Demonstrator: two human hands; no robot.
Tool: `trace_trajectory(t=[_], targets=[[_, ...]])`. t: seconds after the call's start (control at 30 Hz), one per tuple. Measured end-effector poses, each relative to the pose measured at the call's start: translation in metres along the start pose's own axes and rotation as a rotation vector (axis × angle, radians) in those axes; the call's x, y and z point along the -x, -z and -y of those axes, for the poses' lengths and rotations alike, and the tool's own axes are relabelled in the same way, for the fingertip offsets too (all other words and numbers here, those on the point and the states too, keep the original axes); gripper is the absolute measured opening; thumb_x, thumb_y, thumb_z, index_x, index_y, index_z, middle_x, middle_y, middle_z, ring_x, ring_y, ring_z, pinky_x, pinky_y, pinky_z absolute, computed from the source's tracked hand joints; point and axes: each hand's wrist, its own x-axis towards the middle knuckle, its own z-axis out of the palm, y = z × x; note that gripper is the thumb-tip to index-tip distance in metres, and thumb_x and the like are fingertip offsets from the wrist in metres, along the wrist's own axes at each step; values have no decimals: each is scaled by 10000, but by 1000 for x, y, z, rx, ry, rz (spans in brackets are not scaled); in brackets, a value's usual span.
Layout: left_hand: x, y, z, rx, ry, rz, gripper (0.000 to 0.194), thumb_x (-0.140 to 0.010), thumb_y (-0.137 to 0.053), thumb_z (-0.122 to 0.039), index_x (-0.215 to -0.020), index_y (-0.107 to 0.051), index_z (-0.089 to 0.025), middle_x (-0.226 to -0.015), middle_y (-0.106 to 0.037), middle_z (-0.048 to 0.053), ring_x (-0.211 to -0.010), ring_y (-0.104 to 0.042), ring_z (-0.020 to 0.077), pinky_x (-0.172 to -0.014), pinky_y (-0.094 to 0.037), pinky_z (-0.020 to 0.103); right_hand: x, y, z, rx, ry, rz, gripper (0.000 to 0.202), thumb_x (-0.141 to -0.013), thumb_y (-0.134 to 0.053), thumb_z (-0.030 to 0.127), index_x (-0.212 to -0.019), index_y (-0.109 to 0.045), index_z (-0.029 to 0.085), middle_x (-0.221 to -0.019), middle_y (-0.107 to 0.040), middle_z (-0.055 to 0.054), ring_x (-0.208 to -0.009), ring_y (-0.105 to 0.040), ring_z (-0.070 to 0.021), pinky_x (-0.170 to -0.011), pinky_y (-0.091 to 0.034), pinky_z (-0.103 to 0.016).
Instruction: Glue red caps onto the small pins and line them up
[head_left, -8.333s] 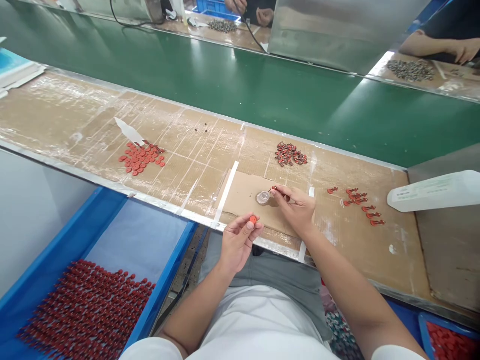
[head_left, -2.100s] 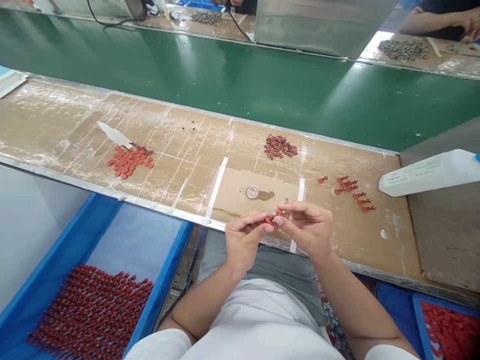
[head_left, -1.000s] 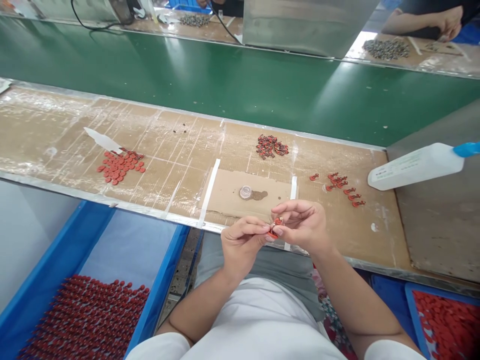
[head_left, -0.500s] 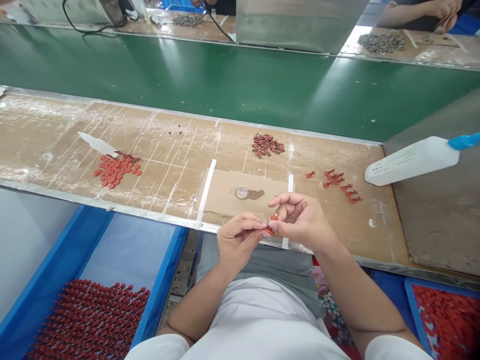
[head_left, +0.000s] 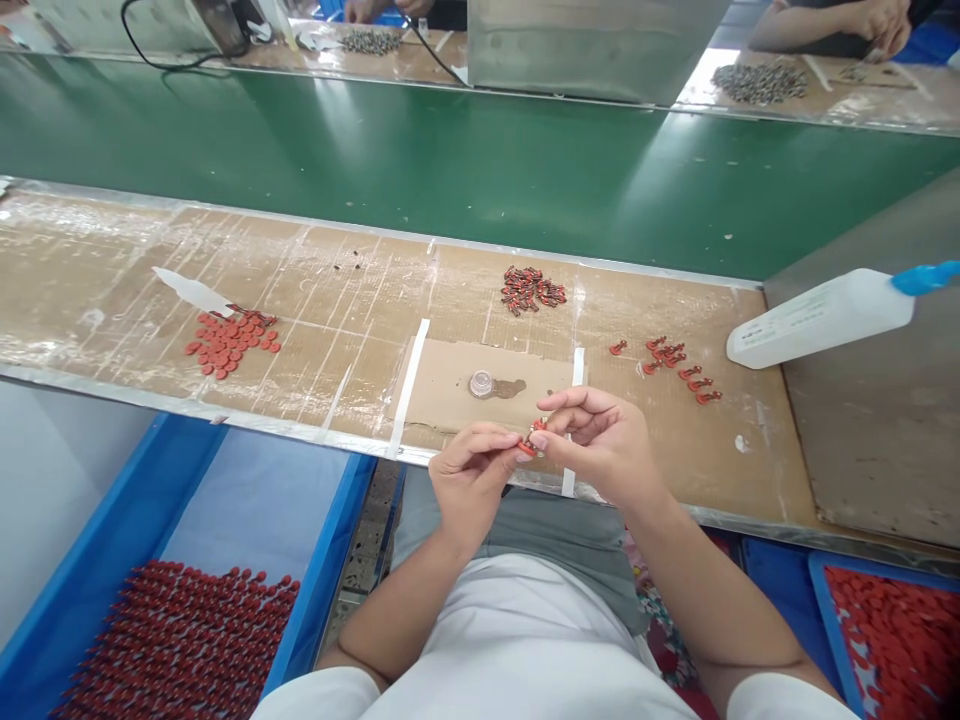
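My left hand point(head_left: 471, 475) pinches a small red round base point(head_left: 526, 449) between thumb and fingertips. My right hand point(head_left: 604, 440) has its thumb and a finger closed on a small red-and-dark figurine point(head_left: 538, 427), right at that base. Whether the two pieces touch or are joined cannot be made out. Just beyond my hands, a small clear round pot point(head_left: 481, 383) stands on a piece of cardboard point(head_left: 439, 390), beside a brown stain. To the right lie several figurines on red bases point(head_left: 673, 354). A heap of figurines without visible bases point(head_left: 529, 290) lies farther back.
Loose red discs point(head_left: 225, 345) lie at left by a white pointed strip point(head_left: 191, 290). A white bottle with blue tip point(head_left: 825, 318) leans at right. Blue bins point(head_left: 311, 570) with red pieces flank me below. Beyond the green belt point(head_left: 420, 170), other people's hands work.
Both hands have shifted slightly left with the pieces. The figurine and base now show more clearly between the fingertips. Across the belt, another person's hand has come into view.
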Motion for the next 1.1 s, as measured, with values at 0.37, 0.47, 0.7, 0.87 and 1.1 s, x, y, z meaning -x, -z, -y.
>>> trace_trajectory(t=[0.37, 0.47, 0.7, 0.87, 1.1], targets=[[4, 1, 7, -6, 30, -40, 327, -709, -771, -72, -970, -767, -270, -935, -708, 19, -865, -687, 143, -784, -589, 259, 5, -14, -12, 120, 244, -234, 290, -683, -832, 226, -928, -680, 196, -708, -735, -4, -659, -710, -145, -774, -596, -300], [5, 0, 7, -24, 38, -56, 307, -709, -779, -97, -958, -770, -276, -926, -711, 16, -857, -685, 142, -775, -591, 261, 5, -17, -15, 135, 305, -264, 281, -679, -828, 208, -913, -673, 197, -679, -730, 3, -646, -712, -150, -760, -597, -298], [8, -3, 9, -45, 28, -43, 272, -713, -783, -127, -931, -774, -290, -899, -715, 13, -850, -692, 164, -776, -602, 320, 11, -19, -20, 131, 276, -327, 272, -671, -818, 228, -902, -675, 207, -656, -721, -4, -578, -688, -150, -616, -597, -271], [8, -7, 11, -53, 30, -25, 224, -708, -798, -178, -905, -777, -283, -880, -719, 18, -837, -691, 162, -757, -610, 319, 14, -17, -18, 113, 221, -370, 254, -649, -820, 228, -869, -695, 210, -641, -715, -11, -572, -684, -155, -590, -597, -273], [6, -21, 16, -104, 33, 45, 231, -723, -786, -172, -925, -775, -283, -871, -734, 23, -809, -688, 143, -735, -592, 265, 21, -6, -17, 121, 220, -482, 271, -650, -806, 248, -896, -699, 211, -605, -696, 7, -603, -695, -167, -703, -614, -322]])
